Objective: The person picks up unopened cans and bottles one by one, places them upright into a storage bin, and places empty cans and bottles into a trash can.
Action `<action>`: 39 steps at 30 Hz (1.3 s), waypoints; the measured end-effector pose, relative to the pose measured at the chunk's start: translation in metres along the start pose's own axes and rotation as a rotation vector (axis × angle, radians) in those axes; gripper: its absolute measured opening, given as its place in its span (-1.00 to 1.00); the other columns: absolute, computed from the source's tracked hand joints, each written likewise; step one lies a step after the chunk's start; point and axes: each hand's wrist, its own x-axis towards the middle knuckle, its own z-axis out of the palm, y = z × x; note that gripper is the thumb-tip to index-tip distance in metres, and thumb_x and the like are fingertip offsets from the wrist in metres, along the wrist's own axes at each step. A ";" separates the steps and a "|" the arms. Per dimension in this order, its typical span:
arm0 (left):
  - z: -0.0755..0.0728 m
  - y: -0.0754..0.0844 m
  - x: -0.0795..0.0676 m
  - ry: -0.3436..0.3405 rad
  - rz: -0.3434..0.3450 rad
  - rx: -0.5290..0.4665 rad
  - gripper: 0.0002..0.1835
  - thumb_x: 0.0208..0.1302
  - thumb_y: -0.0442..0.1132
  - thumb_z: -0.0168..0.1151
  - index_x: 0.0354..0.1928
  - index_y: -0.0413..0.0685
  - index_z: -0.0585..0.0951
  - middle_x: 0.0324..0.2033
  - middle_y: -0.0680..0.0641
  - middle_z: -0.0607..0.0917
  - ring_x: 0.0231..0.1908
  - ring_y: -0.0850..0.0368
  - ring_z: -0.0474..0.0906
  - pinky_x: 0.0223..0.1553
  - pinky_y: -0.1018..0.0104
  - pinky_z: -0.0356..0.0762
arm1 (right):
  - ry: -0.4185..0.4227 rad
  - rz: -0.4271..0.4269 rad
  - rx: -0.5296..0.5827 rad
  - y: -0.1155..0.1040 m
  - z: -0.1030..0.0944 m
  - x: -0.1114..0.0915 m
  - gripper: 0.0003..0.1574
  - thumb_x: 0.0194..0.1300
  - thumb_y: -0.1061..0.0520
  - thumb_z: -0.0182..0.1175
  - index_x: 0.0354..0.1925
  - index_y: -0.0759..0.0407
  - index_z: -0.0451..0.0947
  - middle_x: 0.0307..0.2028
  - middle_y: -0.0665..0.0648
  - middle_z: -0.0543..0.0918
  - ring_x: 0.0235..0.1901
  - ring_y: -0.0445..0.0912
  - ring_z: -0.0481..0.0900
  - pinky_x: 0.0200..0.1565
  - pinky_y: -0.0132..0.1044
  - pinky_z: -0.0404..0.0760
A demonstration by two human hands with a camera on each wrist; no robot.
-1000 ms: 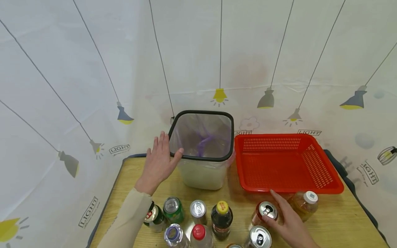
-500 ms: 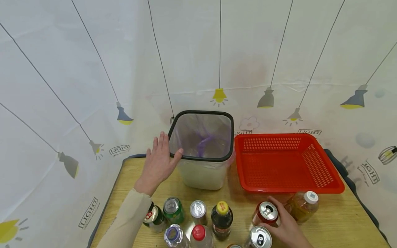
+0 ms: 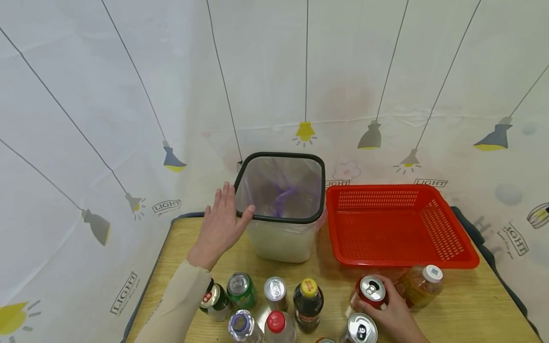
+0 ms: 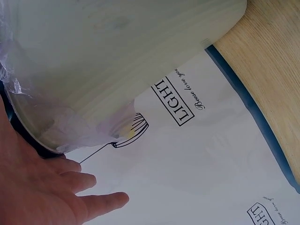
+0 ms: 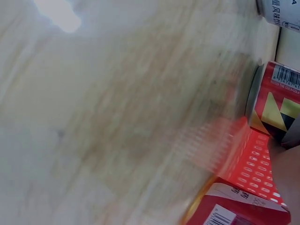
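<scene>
My left hand (image 3: pixel 220 228) lies with straight fingers against the black rim (image 3: pixel 283 220) of a pale, square waste bin (image 3: pixel 279 243). In the left wrist view, its fingers (image 4: pixel 105 204) extend past that rim. My right hand (image 3: pixel 392 312) grips a red drink can (image 3: pixel 372 289), thumb on the near side and fingers behind. Part of the can, with a barcode and yellow and black shapes, shows in the right wrist view (image 5: pixel 283 89). Right beside this hand stands a white-capped bottle of amber liquid (image 3: pixel 420 286); just nearer is a silver-topped can (image 3: pixel 361 328).
A red plastic basket (image 3: pixel 403 262) stands right of the bin, which has a clear liner (image 3: pixel 257 186). Along the front are a green can (image 3: pixel 241 290), a slim silver can (image 3: pixel 275 291), a yellow-capped dark bottle (image 3: pixel 308 305), a red-capped bottle (image 3: pixel 276 324) and a purple-capped bottle (image 3: pixel 242 326).
My right hand has gone from spread fingers beside the red can to a grip around it. My left hand has stayed at the bin's rim.
</scene>
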 end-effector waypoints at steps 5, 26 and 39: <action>-0.001 0.000 0.000 -0.007 -0.002 -0.013 -0.01 0.56 0.36 -0.21 0.63 -0.30 -0.08 0.63 -0.24 -0.12 0.60 -0.24 -0.18 0.42 -0.45 0.04 | 0.032 -0.130 -0.041 -0.002 -0.001 -0.005 -0.05 0.22 -0.08 0.54 0.36 0.18 0.26 0.15 0.20 0.58 0.06 -0.10 0.57 0.01 -0.26 0.59; -0.002 0.002 0.000 -0.019 0.003 -0.002 0.01 0.56 0.38 -0.24 0.63 -0.32 -0.11 0.63 -0.25 -0.13 0.61 -0.20 -0.17 0.43 -0.41 0.07 | 0.224 -0.569 -0.066 -0.062 -0.038 -0.033 0.03 -0.01 0.38 0.60 0.35 0.27 0.30 0.09 -0.25 0.53 0.01 -0.48 0.51 0.01 -0.69 0.46; -0.002 0.001 0.002 -0.030 -0.008 0.006 0.01 0.55 0.40 -0.25 0.63 -0.31 -0.11 0.63 -0.26 -0.12 0.61 -0.20 -0.18 0.44 -0.39 0.06 | 0.218 -0.771 0.036 -0.160 -0.068 -0.039 0.13 -0.08 0.61 0.47 0.43 0.36 0.22 0.25 -0.02 0.59 0.22 -0.27 0.51 0.14 -0.58 0.48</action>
